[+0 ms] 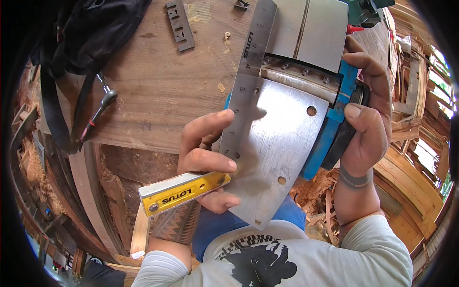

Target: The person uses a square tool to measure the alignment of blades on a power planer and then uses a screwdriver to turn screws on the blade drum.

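An electric hand planer with a blue body is turned sole up in front of me. Its cutter drum, with a row of bolts, shows between the two metal sole plates. My right hand grips the planer's body on the right side, thumb on its edge. In my left hand is a try square with a yellow handle. The square's steel blade lies lengthwise along the left edge of the sole, crossing beside the drum. My left fingers close round the square where handle and blade meet; some fingertips reach the sole.
On the wooden bench lie a slotted metal plate, a black bag and a ratchet-like tool. A green tool is at the far right. Stacked timber and shavings surround the bench.
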A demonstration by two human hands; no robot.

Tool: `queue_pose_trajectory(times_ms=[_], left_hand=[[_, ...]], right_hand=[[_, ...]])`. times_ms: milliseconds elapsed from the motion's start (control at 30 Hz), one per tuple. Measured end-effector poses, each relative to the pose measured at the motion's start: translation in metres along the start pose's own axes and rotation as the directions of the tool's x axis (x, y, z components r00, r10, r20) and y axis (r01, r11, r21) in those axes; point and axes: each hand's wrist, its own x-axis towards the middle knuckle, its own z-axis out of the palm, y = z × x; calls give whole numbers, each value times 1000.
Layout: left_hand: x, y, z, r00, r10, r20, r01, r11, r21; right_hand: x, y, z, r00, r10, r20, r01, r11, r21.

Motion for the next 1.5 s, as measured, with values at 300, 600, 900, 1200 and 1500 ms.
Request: queue_pose_trajectory(times_ms=[300,600,900,1200,1500], left_hand=[[0,-1,0,1000,-9,-15,9,1000,-16],[-1,2,-2,999,-35,-3,35,999,-21],[0,7,2,993,-119,-16,119,992,32],[-1,-2,5,998,-33,-50,30,998,-54],[9,-6,13,993,82,-84,-91,990,-110]], right_hand=[[0,-1,1,1000,-7,1,7,999,-35],[0,0,-1,1000,5,-5,-5,998,-56],[-1,0,-2,999,26,19,-26,999,25],[-2,1,-2,1000,16,4,-15,999,-40],[-1,1,-9,999,-32,16,34,984,-176]])
